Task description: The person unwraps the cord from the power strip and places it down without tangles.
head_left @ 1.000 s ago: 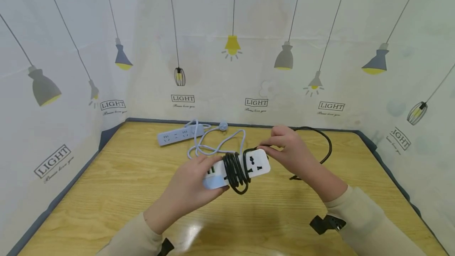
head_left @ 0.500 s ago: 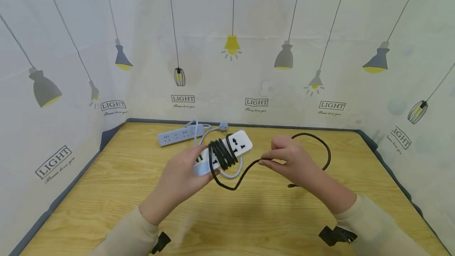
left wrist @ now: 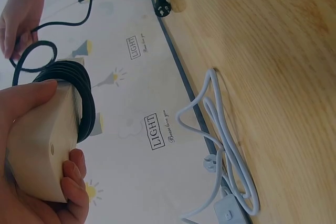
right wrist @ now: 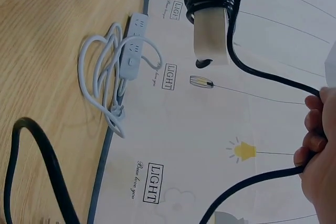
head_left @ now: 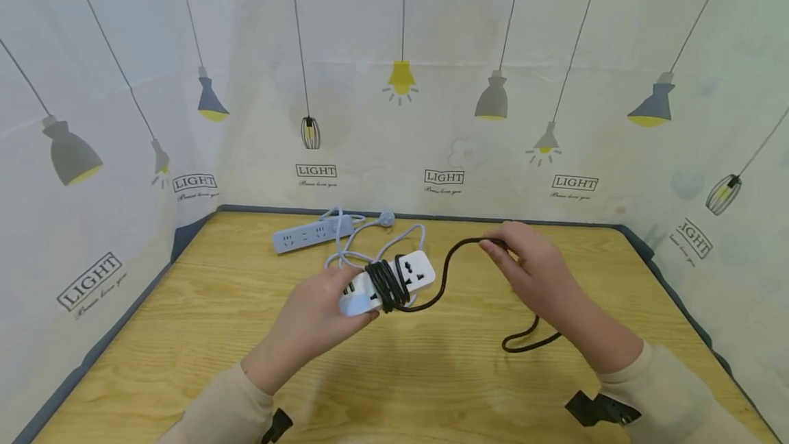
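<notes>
A white power strip (head_left: 418, 267) with a blue-tinted end is held tilted above the table by my left hand (head_left: 313, 310), thumb on one side and fingers on the other. Several turns of black cord (head_left: 387, 285) wrap round its middle. From there the cord swings out in an S-curve to my right hand (head_left: 535, 264), which grips it to the right of the strip. In the right wrist view, the fingers (right wrist: 315, 121) curl round the cord. A loose tail of cord hangs below that hand, and the left wrist view shows the black plug (left wrist: 162, 7) close over the table.
Toward the back left of the wooden table (head_left: 246, 334) lies a pale blue-grey power strip (head_left: 306, 236), its cord loosely looped beside it and its plug (head_left: 386, 218) near the back edge. A lamp-printed white cloth (head_left: 370, 142) encloses the table at the back and sides.
My right hand has drawn away from the strip's end toward the right, stretching out a length of cord. My left hand, still gripping the strip, has shifted slightly left.
</notes>
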`<state>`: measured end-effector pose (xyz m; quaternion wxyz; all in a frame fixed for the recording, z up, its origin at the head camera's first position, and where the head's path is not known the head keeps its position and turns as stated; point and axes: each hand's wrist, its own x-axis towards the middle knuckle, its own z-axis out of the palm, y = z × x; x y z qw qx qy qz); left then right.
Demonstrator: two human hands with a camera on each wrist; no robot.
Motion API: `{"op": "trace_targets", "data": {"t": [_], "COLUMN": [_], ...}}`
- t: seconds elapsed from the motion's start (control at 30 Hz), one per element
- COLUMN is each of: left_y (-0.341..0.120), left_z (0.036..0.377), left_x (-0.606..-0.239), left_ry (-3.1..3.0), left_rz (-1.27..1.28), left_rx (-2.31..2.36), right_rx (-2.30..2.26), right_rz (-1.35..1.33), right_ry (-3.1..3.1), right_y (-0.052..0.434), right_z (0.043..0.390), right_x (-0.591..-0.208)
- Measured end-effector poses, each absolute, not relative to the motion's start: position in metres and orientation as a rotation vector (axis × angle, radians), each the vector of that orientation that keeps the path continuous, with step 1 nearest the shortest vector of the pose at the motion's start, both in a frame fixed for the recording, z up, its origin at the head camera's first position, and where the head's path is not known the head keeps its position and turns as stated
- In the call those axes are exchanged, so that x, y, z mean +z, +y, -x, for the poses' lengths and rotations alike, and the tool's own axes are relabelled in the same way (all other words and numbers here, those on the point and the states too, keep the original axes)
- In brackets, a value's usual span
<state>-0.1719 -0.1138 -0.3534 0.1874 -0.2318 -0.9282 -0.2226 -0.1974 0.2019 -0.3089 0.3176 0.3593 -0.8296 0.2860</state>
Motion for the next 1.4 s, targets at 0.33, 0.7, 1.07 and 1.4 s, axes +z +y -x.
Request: {"op": "trace_targets", "data": {"t": [0.33, 0.7, 1.07, 1.4], "left_y": [-0.113, -0.113, -0.107, -0.106], "left_z": [0.169, 0.163, 0.155, 0.153], "left_x": [-0.356, -0.354, -0.349, -0.347], "left_ry": [-2.601, -2.574, -2.444, -2.260], "left_rz": [0.742, 0.961, 1.117, 1.188], "left_rx": [-0.554, -0.481, -0.552, -0.635], "right_rx": [0.920, 0.957, 0.934, 0.910], "right_rz": [-0.745, -0.718, -0.664, -0.553], "right_ry": [-2.273, -2.287, -2.354, -2.611], "right_y": [0.202, 0.203, 0.206, 0.214], "right_z": [0.198, 0.208, 0.231, 0.249], "right_x": [-0.303, -0.301, -0.303, -0.309]}}
